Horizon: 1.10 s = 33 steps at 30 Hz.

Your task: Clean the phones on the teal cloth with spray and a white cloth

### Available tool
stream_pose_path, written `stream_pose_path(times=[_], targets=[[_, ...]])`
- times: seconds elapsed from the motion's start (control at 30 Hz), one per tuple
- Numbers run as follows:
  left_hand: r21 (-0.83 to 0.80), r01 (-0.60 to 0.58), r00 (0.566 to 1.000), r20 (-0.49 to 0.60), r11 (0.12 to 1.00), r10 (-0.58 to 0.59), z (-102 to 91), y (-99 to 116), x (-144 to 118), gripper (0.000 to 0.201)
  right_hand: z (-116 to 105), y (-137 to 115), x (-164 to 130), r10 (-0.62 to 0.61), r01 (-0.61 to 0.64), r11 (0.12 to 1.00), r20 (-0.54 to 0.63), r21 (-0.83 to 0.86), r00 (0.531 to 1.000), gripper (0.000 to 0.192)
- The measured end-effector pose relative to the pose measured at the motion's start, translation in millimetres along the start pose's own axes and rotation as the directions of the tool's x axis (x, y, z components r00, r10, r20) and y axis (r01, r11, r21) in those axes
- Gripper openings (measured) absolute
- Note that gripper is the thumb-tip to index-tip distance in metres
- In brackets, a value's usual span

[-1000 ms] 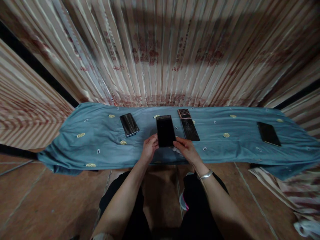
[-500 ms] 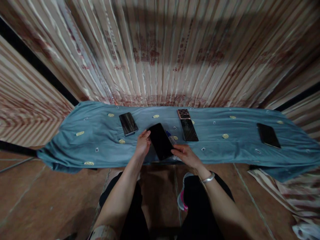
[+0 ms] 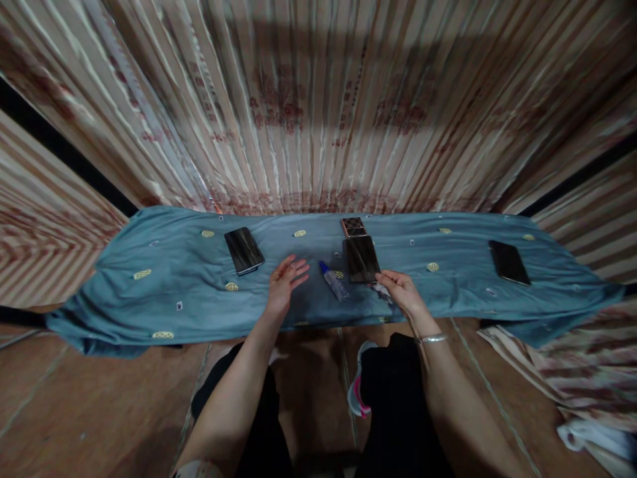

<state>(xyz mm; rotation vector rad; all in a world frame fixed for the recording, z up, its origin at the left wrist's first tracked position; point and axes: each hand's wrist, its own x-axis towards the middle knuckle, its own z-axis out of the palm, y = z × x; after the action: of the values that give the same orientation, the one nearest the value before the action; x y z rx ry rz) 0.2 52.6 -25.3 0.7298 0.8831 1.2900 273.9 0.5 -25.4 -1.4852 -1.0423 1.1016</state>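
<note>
My right hand [image 3: 402, 290] pinches the lower right corner of a black phone [image 3: 361, 260], a flat dark slab lying over the spot where another dark phone lay. Just beyond its upper edge is a small brown checkered case [image 3: 353, 227] with a pinkish rim. A crumpled greyish piece [image 3: 382, 292], too unclear to name, shows beside my right fingers. My left hand [image 3: 284, 282] is open, fingers spread, holding nothing above the cloth. Between my hands lies a clear bottle [image 3: 334, 281] with a blue cap.
A blue patterned cloth [image 3: 194, 265] covers the long narrow table. Dark phones lie at left [image 3: 243, 250] and far right [image 3: 509, 261]. Striped curtains [image 3: 298, 159] hang behind and at both sides, with black poles [image 3: 84, 153] at the corners. My legs are under the front edge.
My left hand has let go of the black phone and opened. My right hand has moved it rightward, over the other phone. The blue-capped bottle, partly covered before, is now uncovered.
</note>
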Motion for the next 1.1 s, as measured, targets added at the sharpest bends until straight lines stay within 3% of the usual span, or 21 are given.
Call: stream_pose_path(times=[0.3, 0.47, 0.67, 0.73, 0.8, 0.87, 0.97, 1.1], targets=[[0.081, -0.002, 1.000, 0.012, 0.997, 0.001, -24.5, 4, -2, 0.041, -10, 7, 22, 0.009, -0.016, 0.993, -0.064, -0.114, 0.998, 0.053], [0.098, 0.007, 1.000, -0.031, 0.995, -0.004, -32.5, 11, -4, 0.038, -15, 9, 28, -0.050, 0.005, 0.949, -0.135, -0.315, 0.990, 0.042], [0.112, -0.006, 0.998, -0.055, 0.994, 0.012, -38.2, 13, -6, 0.038, -16, 1, 22, -0.125, -0.045, 0.796, -0.236, -0.604, 0.964, 0.018], [0.125, -0.016, 0.998, -0.057, 0.992, 0.023, -38.7, 13, -7, 0.039, -12, -4, 18, -0.164, -0.067, 0.657, -0.229, -0.751, 0.960, 0.023], [0.140, -0.019, 0.998, -0.054, 0.990, 0.027, -38.5, 11, -9, 0.040, -7, -8, 14, -0.202, -0.099, 0.464, -0.214, -0.880, 0.956, 0.028], [0.143, -0.007, 0.999, -0.048, 0.990, 0.014, -38.2, 10, -11, 0.041, -3, -11, 11, -0.216, -0.124, 0.346, -0.208, -0.930, 0.954, 0.031], [0.141, 0.007, 0.999, -0.043, 0.990, -0.001, -38.8, 9, -12, 0.043, -1, -13, 8, -0.211, -0.132, 0.301, -0.200, -0.945, 0.957, 0.030], [0.139, 0.015, 0.999, -0.034, 0.990, -0.010, -40.5, 7, -13, 0.043, -4, -16, 6, -0.276, -0.127, 0.371, -0.239, -0.920, 0.931, 0.033]])
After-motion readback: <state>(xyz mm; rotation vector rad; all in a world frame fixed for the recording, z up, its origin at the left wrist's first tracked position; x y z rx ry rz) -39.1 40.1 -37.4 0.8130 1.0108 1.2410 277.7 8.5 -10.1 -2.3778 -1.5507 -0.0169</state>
